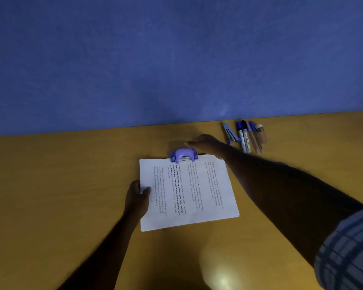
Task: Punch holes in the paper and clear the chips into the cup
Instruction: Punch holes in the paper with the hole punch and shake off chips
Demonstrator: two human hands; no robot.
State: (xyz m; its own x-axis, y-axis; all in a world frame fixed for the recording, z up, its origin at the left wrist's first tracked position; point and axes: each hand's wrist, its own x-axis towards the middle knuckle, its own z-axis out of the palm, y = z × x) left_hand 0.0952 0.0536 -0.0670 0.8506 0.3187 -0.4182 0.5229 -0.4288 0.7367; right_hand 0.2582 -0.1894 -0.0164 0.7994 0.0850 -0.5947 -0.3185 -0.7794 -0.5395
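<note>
Fronting a blue wall, yellow table; left hand pinches paper, right hand flat, fingers straight.

Wall: a blue wall fills the upper half of the view, plain and faintly mottled.
Surface: an ochre-yellow surface, smooth and matte, runs back to meet the wall; the join rises slightly toward the right.
Light: dim and bluish overall; a pale bright patch lies on the surface at the near edge, perhaps a lamp's reflection, too blurred to tell.
</note>
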